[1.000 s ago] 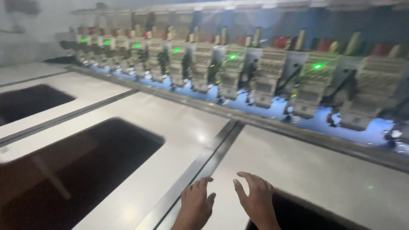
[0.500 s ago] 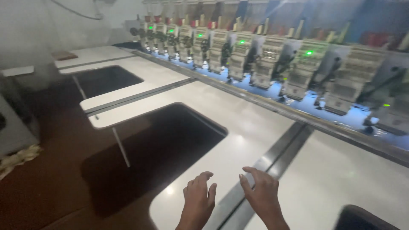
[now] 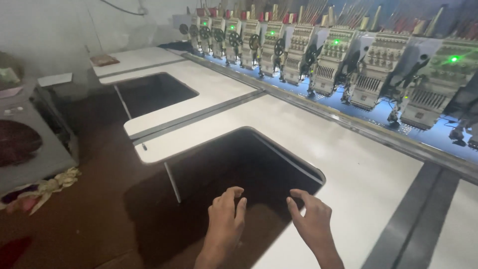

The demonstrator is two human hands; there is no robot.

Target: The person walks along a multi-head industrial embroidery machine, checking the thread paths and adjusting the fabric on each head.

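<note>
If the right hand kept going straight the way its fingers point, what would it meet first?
Probably the rounded edge of the white table at the dark cutout; the right hand hovers just short of it, though depth is unclear.

Machine table (image 3: 358, 169): a row of embroidery heads (image 3: 343, 62) runs along its far edge, from upper left to right. Near cutout (image 3: 234, 174) opens in the table's front edge, with the left hand (image 3: 225, 221) over the opening and the right hand (image 3: 311, 219) at its right rim, side by side; a second cutout (image 3: 152, 92) lies behind and to the left, a seam strip (image 3: 199, 115) between the two. Side cabinet (image 3: 30, 144) stands well apart at far left, a bundle of scraps (image 3: 47, 188) on the floor (image 3: 94, 219) before it.
</note>
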